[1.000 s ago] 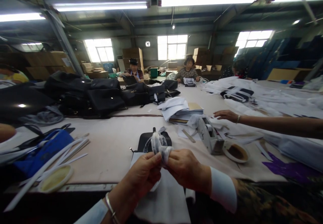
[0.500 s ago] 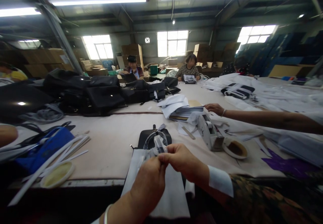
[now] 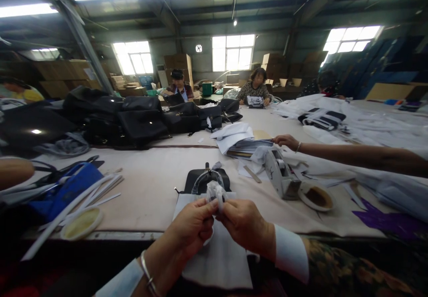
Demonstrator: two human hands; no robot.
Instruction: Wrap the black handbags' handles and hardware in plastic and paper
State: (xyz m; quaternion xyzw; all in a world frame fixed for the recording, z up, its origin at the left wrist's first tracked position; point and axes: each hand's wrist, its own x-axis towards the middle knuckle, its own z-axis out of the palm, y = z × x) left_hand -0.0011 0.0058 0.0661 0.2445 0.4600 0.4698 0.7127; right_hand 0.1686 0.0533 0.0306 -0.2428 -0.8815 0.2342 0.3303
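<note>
My left hand [image 3: 192,226] and my right hand [image 3: 245,225] meet at the table's near edge, both pinched on a crumpled clear plastic wrap [image 3: 215,191] around a strap. That strap runs from a small black bag [image 3: 207,179] lying just beyond my hands. Under my hands a white cloth pouch [image 3: 222,261] hangs over the table edge.
A co-worker's arm [image 3: 351,154] reaches in from the right to a paper stack [image 3: 240,143]. A tape dispenser [image 3: 281,176] and tape roll [image 3: 316,196] sit right of the bag. Black bags [image 3: 133,121] pile at the back left; white strips [image 3: 76,205] and a blue bag [image 3: 63,190] lie left.
My left hand dropped from over the wrap to beside the right, and both now pinch the plastic lower down. The co-worker's hand stayed at the paper stack.
</note>
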